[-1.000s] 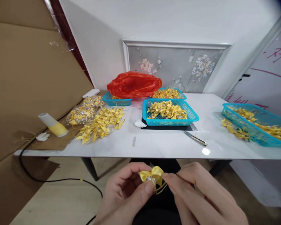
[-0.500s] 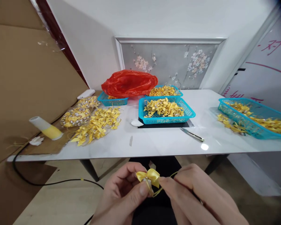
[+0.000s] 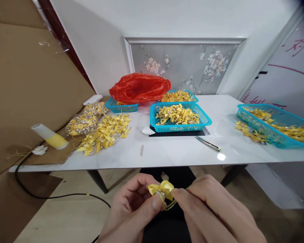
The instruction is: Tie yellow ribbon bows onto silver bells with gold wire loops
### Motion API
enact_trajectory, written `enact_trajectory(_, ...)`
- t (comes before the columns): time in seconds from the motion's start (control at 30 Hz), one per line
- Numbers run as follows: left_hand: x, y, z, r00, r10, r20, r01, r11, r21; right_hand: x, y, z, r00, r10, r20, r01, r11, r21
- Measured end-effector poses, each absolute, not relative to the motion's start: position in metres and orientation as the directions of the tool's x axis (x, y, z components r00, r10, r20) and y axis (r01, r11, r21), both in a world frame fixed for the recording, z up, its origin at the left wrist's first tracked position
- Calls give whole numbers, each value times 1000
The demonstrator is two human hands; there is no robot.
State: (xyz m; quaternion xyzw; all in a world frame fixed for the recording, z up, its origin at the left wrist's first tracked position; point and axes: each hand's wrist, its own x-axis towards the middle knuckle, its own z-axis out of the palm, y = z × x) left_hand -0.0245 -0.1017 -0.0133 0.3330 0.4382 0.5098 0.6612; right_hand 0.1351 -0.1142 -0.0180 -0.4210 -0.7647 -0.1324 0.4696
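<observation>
1. The left hand [image 3: 134, 206] pinches a yellow bow [image 3: 161, 189] between thumb and fingers, below the near edge of the table [image 3: 172, 152].
2. The right hand [image 3: 212, 209] is closed on a thin gold cord [image 3: 172, 203] that loops under the bow, its fingertips touching the bow's right side.
3. On the table, a blue basket [image 3: 180, 118] of yellow bows stands in the middle, with tweezers [image 3: 207, 144] just in front of it.
4. A red bag [image 3: 139, 87] lies behind, and loose bows [image 3: 103, 133] are heaped at the left.
</observation>
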Motion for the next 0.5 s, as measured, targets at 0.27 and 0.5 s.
enact_trajectory(0.27, -30, -99, -26, 32, 992, -125, -195, 129, 972, 136, -116, -19, -196, 568, 800, 763, 600, -239)
enact_trajectory(0.5, -33, -106, -23, 0, 981, 193, 115, -191, 975, 130, -120, -32, -53, 675, 736, 647, 584, -490)
